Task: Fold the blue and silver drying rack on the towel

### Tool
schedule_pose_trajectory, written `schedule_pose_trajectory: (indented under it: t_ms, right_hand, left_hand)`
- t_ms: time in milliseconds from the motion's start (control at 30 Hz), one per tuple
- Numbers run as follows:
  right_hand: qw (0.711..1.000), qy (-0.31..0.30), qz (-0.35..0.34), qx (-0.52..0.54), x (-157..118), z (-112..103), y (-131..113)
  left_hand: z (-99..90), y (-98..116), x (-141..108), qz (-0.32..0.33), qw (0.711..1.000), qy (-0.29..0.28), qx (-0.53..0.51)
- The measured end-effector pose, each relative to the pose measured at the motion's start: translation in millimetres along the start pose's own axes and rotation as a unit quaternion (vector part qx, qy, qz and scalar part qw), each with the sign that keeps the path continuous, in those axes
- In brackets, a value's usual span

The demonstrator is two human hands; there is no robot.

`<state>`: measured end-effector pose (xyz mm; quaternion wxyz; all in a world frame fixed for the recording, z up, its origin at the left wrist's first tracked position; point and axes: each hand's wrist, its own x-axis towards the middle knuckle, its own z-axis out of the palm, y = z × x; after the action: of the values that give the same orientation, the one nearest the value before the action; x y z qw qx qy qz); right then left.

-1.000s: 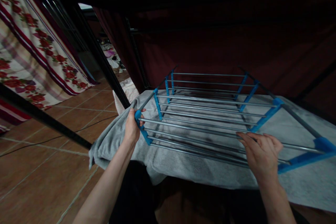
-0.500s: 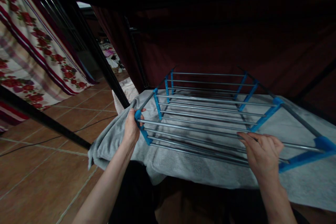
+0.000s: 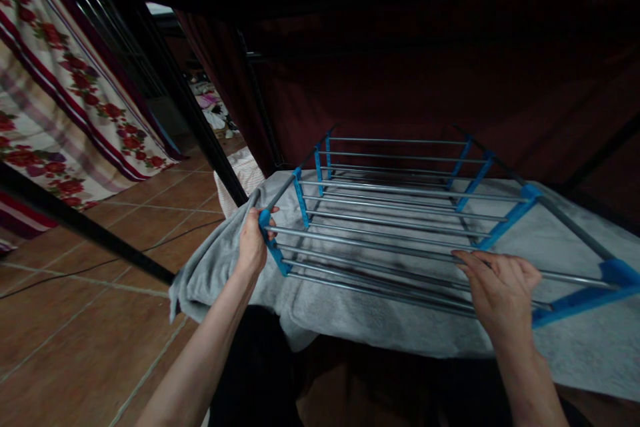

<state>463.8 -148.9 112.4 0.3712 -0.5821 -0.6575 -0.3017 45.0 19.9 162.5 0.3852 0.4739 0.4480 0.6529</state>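
A rack of grey metal tubes (image 3: 380, 245) with blue plastic brackets lies lengthwise before me on a grey blanket (image 3: 345, 320). My left hand (image 3: 255, 240) is closed around the blue bracket (image 3: 273, 243) at the rack's near left corner, its fingertips showing behind it. Over the near top tube, toward the right end, my right hand (image 3: 503, 283) is closed, thumb and fingers wrapped round the metal. Right of that hand, the near right blue bracket (image 3: 590, 293) is untouched. Part of the lower tubes is hidden behind my right hand.
Black metal posts (image 3: 200, 113) of a frame stand at the left. A dark red curtain (image 3: 400, 93) hangs behind the rack. Beyond the posts are a tiled floor (image 3: 65, 327) with a thin black cable (image 3: 135, 251) and a flowered cloth (image 3: 65, 100).
The view has shifted very slightly. Both hands keep the same hold, and the rack shows no clear movement on the blanket.
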Motion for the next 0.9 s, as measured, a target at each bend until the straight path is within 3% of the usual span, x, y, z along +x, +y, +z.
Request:
schedule_pose_trajectory:
  t_ms: [533,800,900]
  right_hand:
    - [0.998,-0.040,-0.001,0.041,6,-4,1]
    - [0.999,-0.023,0.013,0.033,7,-4,-9]
    - [0.999,-0.031,0.021,0.035,6,-9,-14]
  left_hand:
    - [-0.9,-2,-1,0.017,0.999,0.016,0.040]
    - [1.7,2,-3,0.001,0.999,-0.005,0.033]
    - [1.8,6,-2,0.007,0.999,0.018,0.047]
